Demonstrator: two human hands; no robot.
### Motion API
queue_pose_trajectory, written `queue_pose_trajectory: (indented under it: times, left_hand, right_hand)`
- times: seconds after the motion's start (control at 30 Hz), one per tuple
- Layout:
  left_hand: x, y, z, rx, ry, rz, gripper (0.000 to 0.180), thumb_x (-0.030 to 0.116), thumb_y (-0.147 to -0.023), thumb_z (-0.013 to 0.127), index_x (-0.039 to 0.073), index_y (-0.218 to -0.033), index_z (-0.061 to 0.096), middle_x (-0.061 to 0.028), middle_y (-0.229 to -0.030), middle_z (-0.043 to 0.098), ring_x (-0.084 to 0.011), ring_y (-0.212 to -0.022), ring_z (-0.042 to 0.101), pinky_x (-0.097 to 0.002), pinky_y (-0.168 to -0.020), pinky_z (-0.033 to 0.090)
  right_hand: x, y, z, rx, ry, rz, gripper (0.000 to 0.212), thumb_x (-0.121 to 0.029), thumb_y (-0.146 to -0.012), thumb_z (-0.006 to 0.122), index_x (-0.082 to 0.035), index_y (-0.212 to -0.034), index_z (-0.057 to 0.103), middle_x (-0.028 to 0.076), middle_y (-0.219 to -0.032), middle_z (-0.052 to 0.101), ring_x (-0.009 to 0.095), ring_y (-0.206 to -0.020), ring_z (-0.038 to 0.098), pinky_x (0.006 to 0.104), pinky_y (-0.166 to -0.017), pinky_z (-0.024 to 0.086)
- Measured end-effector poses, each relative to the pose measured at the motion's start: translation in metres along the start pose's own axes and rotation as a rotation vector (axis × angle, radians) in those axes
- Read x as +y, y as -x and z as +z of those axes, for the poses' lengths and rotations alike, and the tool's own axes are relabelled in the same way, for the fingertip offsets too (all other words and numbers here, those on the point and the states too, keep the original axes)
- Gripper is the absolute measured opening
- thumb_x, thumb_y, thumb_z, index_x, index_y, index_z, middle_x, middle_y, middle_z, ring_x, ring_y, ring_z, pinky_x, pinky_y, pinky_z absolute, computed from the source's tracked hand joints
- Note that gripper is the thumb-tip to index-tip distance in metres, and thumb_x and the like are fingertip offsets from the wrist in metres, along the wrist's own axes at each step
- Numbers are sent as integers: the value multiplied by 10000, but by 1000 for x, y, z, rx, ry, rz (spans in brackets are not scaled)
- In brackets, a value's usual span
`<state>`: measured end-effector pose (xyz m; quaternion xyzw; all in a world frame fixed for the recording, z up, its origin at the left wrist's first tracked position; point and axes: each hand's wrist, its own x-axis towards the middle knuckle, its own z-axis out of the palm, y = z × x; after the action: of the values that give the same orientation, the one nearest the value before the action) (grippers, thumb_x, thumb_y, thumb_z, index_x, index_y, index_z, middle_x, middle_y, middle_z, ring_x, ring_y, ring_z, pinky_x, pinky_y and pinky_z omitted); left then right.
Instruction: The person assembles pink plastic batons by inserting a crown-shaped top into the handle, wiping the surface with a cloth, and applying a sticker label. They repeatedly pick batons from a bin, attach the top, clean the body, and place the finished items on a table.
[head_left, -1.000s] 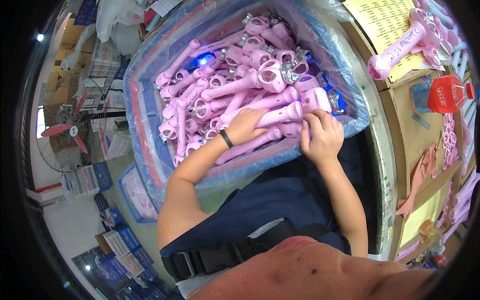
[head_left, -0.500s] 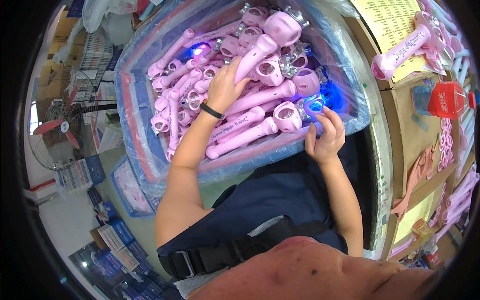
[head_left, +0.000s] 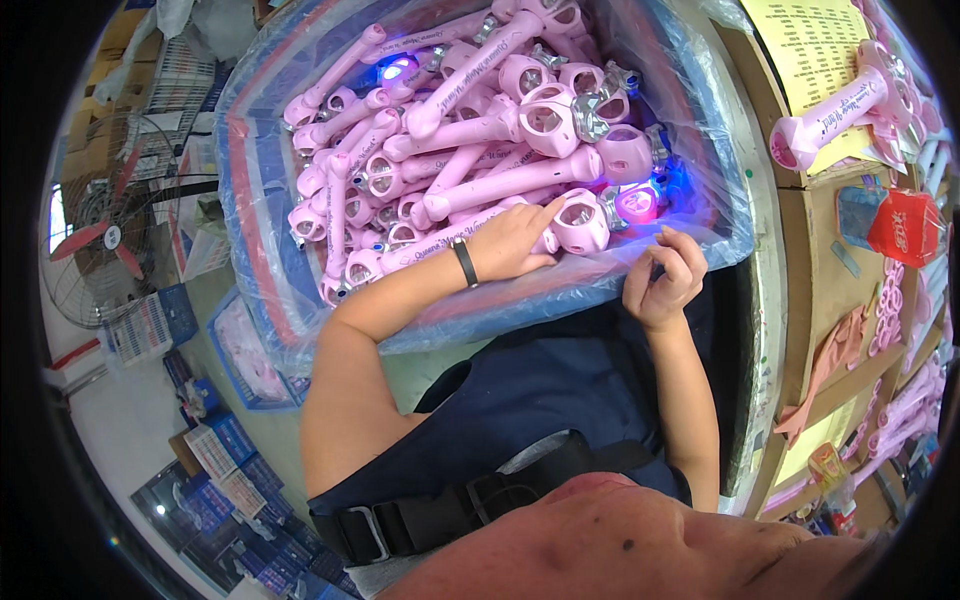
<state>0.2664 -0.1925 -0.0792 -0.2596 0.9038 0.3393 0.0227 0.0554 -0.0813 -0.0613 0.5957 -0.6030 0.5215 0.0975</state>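
Many pink toy wands, each with a ring-shaped head and silvery clips, lie piled in a large plastic-lined bin. My left hand is closed over the handle of a toy wand along the bin's near side, its fingers covering part of that wand. Beside the wand's head, a light glows pink and blue. My right hand hovers at the near right rim with its fingers curled in, and nothing shows in it. Another wand lies just beyond my left hand.
On the right stand cardboard boxes with a yellow printed sheet, a pink wand and a red-labelled bottle. A fan is at the left. A small blue crate sits beside the bin.
My left hand has let go of a wand farther up the pile and come down to the near one. My right hand has drawn slightly back from the glowing light, its fingers curling in.
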Motion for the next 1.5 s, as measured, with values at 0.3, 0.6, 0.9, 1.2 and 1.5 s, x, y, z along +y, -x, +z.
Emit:
queue_pose_trajectory:
  times: [0.3, 0.6, 0.9, 1.2, 1.5]
  left_hand:
    - [-6, 13, -23, 43, 212, -82, 875, 110, -684, 668, 49, -1430, 214, -228, -1079, 565, -370, -1015, 562, -410, -831, 462]
    - [-13, 106, -95, 878, 381, -302, 917, 3, -706, 716, -9, -1436, 162, -187, -1403, 314, -267, -1302, 356, -369, -1045, 344]
    - [-9, 111, -84, 797, 100, -299, 849, 73, -696, 719, 20, -1416, 272, -232, -1325, 467, -352, -1189, 513, -365, -949, 445]
    - [-6, 105, -72, 443, 213, -205, 835, 83, -676, 711, 59, -1410, 313, -231, -1315, 477, -376, -1179, 509, -388, -960, 430]
    - [-11, 91, -70, 362, 198, -282, 838, 126, -684, 666, 88, -1426, 280, -243, -1327, 456, -380, -1212, 469, -403, -969, 422]
  right_hand:
    - [-15, -42, -16, -496, 155, 206, 110, -115, -786, 637, -66, -880, 605, 90, -824, 611, 285, -723, 609, 380, -611, 466]
    - [32, -79, 53, -1531, -36, 46, 260, -99, -796, 592, -31, -1045, 625, 155, -984, 627, 327, -955, 600, 398, -827, 482]
    - [42, -22, 133, -1972, 223, -288, 302, -209, -839, 569, -34, -1083, 600, 182, -1084, 620, 321, -1000, 619, 407, -844, 500]
    - [72, -9, 163, -2136, 225, -269, 408, -244, -793, 641, -163, -1190, 602, 131, -1034, 657, 304, -961, 622, 414, -858, 482]
    - [71, -2, 161, -2238, 275, -330, 477, -208, -719, 692, -82, -1164, 574, 163, -1126, 619, 313, -1025, 603, 404, -883, 477]
